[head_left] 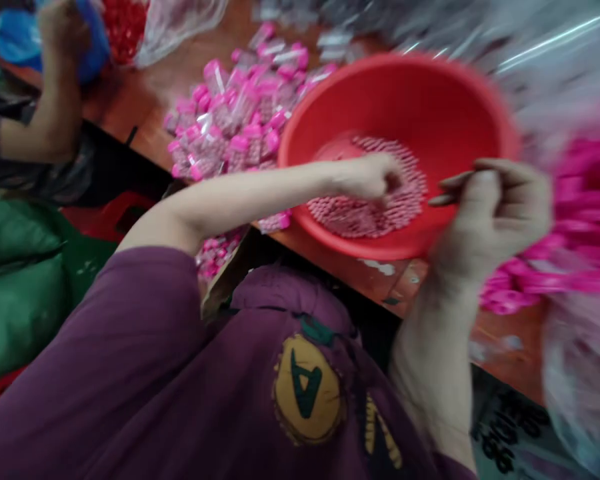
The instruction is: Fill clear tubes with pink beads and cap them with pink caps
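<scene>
A large red basin (460, 120) holds a layer of small pink beads (405, 160) at its bottom. My left hand (373, 177) is inside the basin, right over the beads, with its fingers curled; what they hold, if anything, is hidden. Over the basin's right rim is my right hand (505, 200), its thumb and fingers drawn together, blurred, with nothing I can make out between them. Small clear containers with pink caps (245, 100), many filled with beads, lie heaped left of the basin.
Bright pink plastic pieces (587, 200) are piled at the right beside clear plastic bags (580, 373). Another person's arm (55, 113) reaches to a blue container (97, 40) at the upper left. Green sacks (20, 287) stand at the left. The orange table (147, 113) has its edge near my body.
</scene>
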The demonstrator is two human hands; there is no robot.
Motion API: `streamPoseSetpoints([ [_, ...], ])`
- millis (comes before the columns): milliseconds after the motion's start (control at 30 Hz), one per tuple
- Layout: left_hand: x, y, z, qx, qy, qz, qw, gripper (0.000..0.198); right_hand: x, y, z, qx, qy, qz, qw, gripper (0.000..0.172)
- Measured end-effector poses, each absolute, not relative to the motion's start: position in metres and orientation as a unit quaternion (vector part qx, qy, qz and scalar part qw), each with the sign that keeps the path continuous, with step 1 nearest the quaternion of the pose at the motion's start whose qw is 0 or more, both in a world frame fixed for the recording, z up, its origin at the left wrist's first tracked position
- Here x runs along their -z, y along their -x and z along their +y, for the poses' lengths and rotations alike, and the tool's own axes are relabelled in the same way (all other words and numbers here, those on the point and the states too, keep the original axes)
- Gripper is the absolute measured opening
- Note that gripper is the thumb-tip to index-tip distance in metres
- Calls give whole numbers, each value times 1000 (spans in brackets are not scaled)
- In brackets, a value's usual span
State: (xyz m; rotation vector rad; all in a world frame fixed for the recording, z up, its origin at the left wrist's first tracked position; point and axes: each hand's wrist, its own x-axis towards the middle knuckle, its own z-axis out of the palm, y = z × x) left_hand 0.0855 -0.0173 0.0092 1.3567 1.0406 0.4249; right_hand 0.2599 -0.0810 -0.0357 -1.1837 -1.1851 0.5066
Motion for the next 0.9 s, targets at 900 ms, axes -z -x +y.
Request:
streamPoseSetpoints([
  [900,-23,-63,-83,-216,-465,388,765,11,-22,-276,-110,-375,438,-752,320,32],
])
